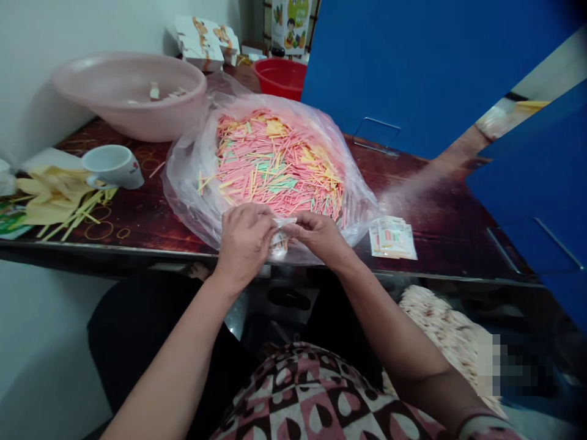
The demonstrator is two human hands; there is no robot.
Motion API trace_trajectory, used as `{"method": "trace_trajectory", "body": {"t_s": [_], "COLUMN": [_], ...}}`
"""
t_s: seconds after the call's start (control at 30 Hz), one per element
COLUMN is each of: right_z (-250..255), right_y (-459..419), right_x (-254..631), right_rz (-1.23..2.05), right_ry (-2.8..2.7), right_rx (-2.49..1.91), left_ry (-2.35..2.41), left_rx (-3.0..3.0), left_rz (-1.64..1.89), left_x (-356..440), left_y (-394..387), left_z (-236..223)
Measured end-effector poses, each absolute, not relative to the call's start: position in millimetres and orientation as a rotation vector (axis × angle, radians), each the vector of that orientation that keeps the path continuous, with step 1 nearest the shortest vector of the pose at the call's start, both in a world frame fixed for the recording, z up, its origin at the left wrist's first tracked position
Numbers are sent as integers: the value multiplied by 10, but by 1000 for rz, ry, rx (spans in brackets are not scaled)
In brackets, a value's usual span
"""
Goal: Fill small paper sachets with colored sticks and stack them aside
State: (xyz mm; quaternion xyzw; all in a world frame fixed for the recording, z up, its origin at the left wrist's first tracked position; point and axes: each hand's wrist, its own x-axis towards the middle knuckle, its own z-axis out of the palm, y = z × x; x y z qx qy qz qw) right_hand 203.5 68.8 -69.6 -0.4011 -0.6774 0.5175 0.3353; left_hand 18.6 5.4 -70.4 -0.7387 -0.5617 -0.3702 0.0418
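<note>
A small printed plastic packet [279, 242] is pinched between my two hands at the near edge of the table. My left hand [246, 241] closes on its left side, fingers curled over it. At its upper right edge, the thumb and fingers of my right hand [318, 237] press together. Just beyond my hands lies a large clear plastic bag [188, 177], spread wide at the top. Thin pink, yellow and green sticks [270, 165] fill it in a loose heap. Whether any stick is inside the packet I cannot tell.
A stack of flat printed packets [392, 238] lies right of the bag. To the left stand a white mug [114, 166] and a pink basin [137, 110], with rubber bands [99, 230] nearby. Blue panels [389, 67] rise at the right; a red tub [280, 78] is behind.
</note>
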Motion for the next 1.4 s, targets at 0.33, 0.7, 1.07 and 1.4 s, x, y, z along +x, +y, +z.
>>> {"method": "trace_trajectory", "body": {"t_s": [0.33,0.7,1.07,1.4], "right_z": [-810,-881,-893,-815], "right_y": [500,478,528,1158], "right_x": [2343,2345,2299,2281], "right_rz": [1469,1541,1192,649], "right_ry": [-1512,-1472,-1684,-2404], "right_rx": [-1010,-979,-1138,-1185], "left_ry": [-2478,-2567,-2510,-2363], "left_rx": [-2474,-2564,-2669,-2429], "left_rz": [-1838,-1839,-1726,-1279], "left_x": [353,444,451,47], "left_y": [125,132,162,283], "left_z": [-710,-543,-626,-822]}}
